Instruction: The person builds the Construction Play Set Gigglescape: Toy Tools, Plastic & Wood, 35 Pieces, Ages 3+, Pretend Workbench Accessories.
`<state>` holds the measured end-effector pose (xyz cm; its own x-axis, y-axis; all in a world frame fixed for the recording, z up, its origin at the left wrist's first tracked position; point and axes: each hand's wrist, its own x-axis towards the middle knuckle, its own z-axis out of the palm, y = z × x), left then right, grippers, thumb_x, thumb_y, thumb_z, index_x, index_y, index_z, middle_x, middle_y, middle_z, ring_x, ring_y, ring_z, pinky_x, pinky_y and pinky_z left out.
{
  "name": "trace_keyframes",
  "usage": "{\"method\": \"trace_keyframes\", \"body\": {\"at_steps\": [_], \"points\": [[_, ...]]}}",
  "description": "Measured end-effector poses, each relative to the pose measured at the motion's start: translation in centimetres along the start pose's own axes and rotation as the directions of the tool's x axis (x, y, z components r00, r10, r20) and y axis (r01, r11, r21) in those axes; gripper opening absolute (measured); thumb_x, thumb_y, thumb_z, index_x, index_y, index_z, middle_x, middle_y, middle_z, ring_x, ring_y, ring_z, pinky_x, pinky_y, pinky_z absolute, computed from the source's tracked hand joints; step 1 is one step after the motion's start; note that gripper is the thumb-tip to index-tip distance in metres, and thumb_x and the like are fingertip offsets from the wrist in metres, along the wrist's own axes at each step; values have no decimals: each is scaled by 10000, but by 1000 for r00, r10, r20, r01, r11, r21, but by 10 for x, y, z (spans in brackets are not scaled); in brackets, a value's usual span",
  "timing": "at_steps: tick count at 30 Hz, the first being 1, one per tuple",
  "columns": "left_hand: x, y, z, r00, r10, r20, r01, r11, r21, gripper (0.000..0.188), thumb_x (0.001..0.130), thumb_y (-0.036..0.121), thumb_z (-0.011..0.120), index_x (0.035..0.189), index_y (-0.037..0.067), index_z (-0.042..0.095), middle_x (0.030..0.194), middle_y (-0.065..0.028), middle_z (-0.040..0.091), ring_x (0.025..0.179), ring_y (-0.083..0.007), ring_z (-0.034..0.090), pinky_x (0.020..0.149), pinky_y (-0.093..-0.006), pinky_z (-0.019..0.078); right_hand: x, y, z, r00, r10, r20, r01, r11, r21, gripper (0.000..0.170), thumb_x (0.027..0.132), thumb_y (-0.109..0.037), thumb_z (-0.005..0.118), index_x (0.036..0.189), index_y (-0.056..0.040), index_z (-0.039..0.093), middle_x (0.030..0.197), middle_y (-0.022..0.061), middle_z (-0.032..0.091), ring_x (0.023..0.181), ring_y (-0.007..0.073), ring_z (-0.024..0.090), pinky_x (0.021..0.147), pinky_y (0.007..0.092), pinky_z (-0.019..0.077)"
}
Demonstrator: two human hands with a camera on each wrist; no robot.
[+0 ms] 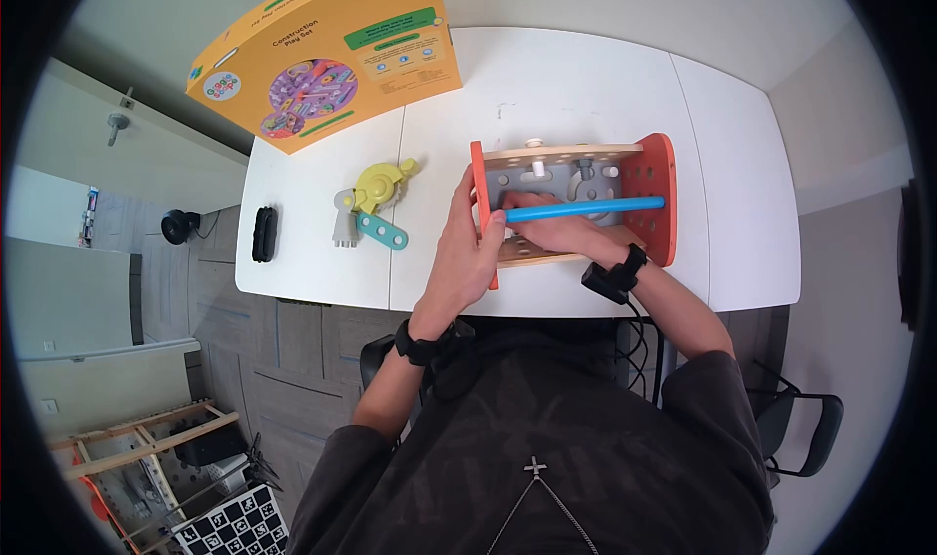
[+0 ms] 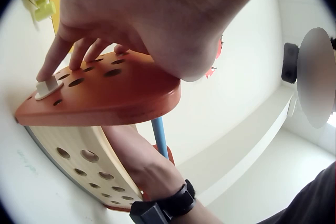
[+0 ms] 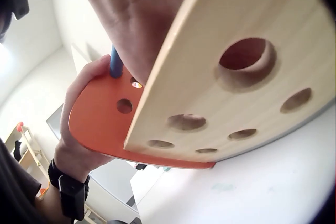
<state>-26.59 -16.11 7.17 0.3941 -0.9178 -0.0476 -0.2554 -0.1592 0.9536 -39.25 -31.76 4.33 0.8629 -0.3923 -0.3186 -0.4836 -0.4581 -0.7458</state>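
Note:
A toy toolbox with two red end panels point(image 1: 660, 179), perforated wooden sides point(image 1: 595, 152) and a blue rod handle point(image 1: 586, 208) stands on the white table. My left hand point(image 1: 467, 252) grips the left end panel point(image 2: 131, 90), its thumb over the top edge near the rod's end and its fingers spread down the outer face. One fingertip touches a white bolt head point(image 2: 49, 87) low on that panel. My right hand point(image 1: 564, 233) reaches under the rod into the toolbox, close to the left panel. Its fingertips are hidden, so I cannot tell what they hold.
A large yellow play-set box point(image 1: 332, 57) stands at the back left. Left of the toolbox lie a yellow-green toy saw point(image 1: 376, 186), a teal strip with holes point(image 1: 383, 231), a grey toy piece point(image 1: 346, 225) and a black case point(image 1: 264, 234). White and grey bolts point(image 1: 586, 169) sit inside the toolbox.

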Motion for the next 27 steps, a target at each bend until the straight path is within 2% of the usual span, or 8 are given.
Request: {"method": "trace_keyframes", "body": {"at_steps": [4, 7, 10, 13, 16, 22, 25, 27], "points": [[0, 0, 0, 1000, 4, -1, -4, 1000, -6, 732, 1102, 253, 545, 1697, -18, 215, 1631, -332, 430, 1505, -437, 491, 1179, -488, 474, 14, 21, 9, 1000, -24, 11, 25, 997, -72, 451, 1093, -432, 603, 1129, -11, 758, 1051, 273, 773, 1042, 465, 742, 860, 517, 575], [0, 0, 0, 1000, 13, -5, -13, 1000, -3, 731, 1101, 261, 545, 1695, -17, 221, 1628, -333, 435, 1491, -442, 506, 1178, -488, 474, -11, -34, -19, 968, 203, 144, -183, 973, -144, 477, 1089, -473, 583, 1211, -30, 711, 1146, 216, 726, 1066, 413, 700, 913, 486, 546], [1, -1, 0, 1000, 29, -8, -29, 1000, 2, 732, 1101, 270, 545, 1694, -14, 223, 1627, -334, 438, 1479, -449, 517, 1178, -488, 474, -8, 1, -3, 996, -31, 87, 35, 998, -43, 447, 1074, -479, 625, 1169, -66, 765, 918, 203, 747, 884, 375, 732, 812, 485, 557], [1, -1, -1, 1000, 17, -2, -17, 1000, -7, 734, 1102, 275, 544, 1694, -15, 222, 1629, -332, 435, 1483, -450, 512, 1177, -489, 475, -6, 16, 8, 974, -224, -22, 221, 972, -78, 464, 1083, -492, 616, 1238, -69, 726, 977, 177, 725, 888, 327, 698, 833, 468, 541], [1, -1, -1, 1000, 11, 0, -11, 1000, 1, 734, 1103, 272, 543, 1695, -18, 219, 1635, -327, 429, 1498, -445, 496, 1181, -489, 473, -8, 9, 3, 998, -43, 42, 42, 999, 19, 452, 1086, -462, 613, 1281, -61, 688, 1111, 187, 732, 1013, 343, 720, 894, 467, 539], [0, 0, 0, 1000, -25, 3, 25, 1000, -12, 731, 1104, 258, 543, 1696, -20, 215, 1644, -322, 420, 1519, -428, 476, 1194, -487, 461, -3, -9, -3, 996, 76, 39, -76, 997, -6, 445, 1106, -424, 576, 1236, -27, 730, 1218, 233, 764, 1131, 408, 731, 925, 484, 551], [0, 0, 0, 1000, -8, 0, 8, 1000, -1, 731, 1103, 254, 544, 1697, -17, 214, 1640, -322, 424, 1513, -428, 483, 1191, -485, 463, 1, -10, -3, 989, 139, 50, -134, 986, -97, 472, 1103, -453, 569, 1192, -30, 759, 1204, 249, 771, 1099, 417, 740, 904, 489, 556], [0, 0, 0, 1000, -10, -1, 10, 1000, -7, 731, 1102, 253, 545, 1698, -15, 215, 1637, -323, 430, 1504, -430, 493, 1187, -483, 467, -4, -17, -7, 986, 146, 82, -135, 983, -127, 473, 1091, -457, 585, 1162, -25, 766, 1090, 247, 776, 1030, 409, 746, 880, 493, 556]]}}
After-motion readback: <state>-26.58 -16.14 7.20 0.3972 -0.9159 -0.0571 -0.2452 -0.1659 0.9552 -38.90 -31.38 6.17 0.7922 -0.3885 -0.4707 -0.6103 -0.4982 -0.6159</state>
